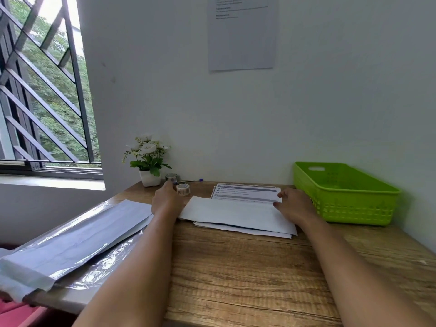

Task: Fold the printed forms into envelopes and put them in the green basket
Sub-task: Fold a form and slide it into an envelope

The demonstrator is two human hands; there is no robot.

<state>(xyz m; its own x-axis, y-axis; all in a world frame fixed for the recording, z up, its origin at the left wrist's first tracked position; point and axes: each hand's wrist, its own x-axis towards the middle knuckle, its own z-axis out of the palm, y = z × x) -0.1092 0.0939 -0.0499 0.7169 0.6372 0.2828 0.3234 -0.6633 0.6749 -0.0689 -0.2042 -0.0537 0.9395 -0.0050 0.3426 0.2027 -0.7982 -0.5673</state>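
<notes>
Head camera: the top form (236, 212) lies half folded on the desk (236, 267). The right hand (295, 206) presses its edge with flat fingers; the left hand's (166, 200) grip I cannot tell. The green basket (354, 206) nearby seems empty still.

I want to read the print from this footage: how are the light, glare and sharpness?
Head view: daylight enters from the window on the left, blown out at its top, its bars bent by the wide lens; glare streaks the plastic wrap; print on the form and the wall sheet is too soft to read.
</notes>
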